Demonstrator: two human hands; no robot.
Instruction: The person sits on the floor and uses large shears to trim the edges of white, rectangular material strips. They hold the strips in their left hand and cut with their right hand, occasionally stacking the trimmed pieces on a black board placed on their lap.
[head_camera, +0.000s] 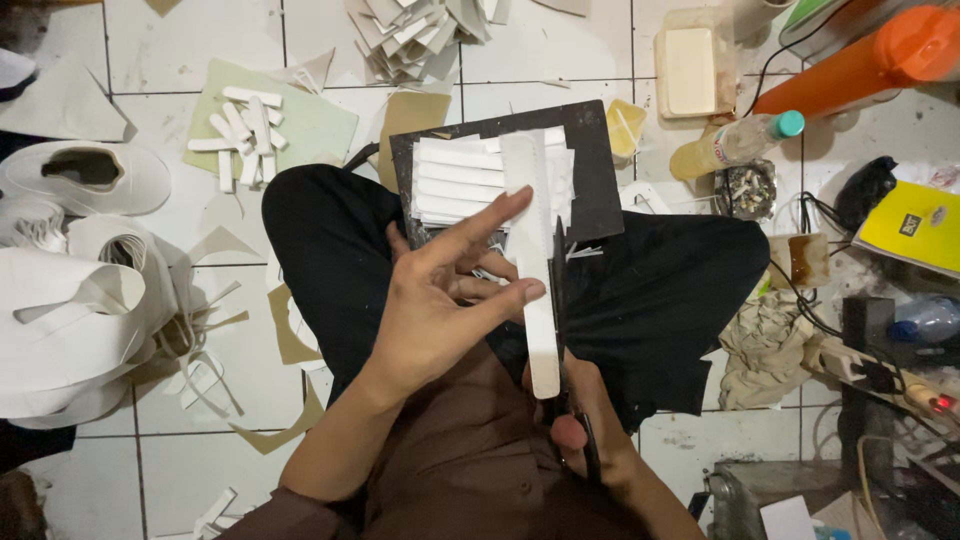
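Nearest me, my right hand (585, 440) was closed around the handles of the dark scissors (562, 330), thumb through a loop; the blades ran up along the right edge of a long white strip (537, 270). My left hand (440, 300) pinched that strip, fingertips on its face, index finger stretched out across its upper part. The strip stood lengthwise, pointing away from me, over my lap (black trousers, legs crossed).

Just beyond the hands, a black board (596, 190) lay on my knees with a stack of cut white strips (460, 180) on it; the held strip's far end overlapped that stack.

Farther left on the tiled floor (180, 470): a pale green sheet (315, 125) carrying loose white strips, and big white rolls (70, 290) at the left edge. Offcuts lay scattered around.

Far right: a plastic bottle with a teal cap (735, 143) lying on its side, a lidded clear box (693, 65), an orange cylinder (860, 60). A yellow booklet (915, 230) sat at the right edge.
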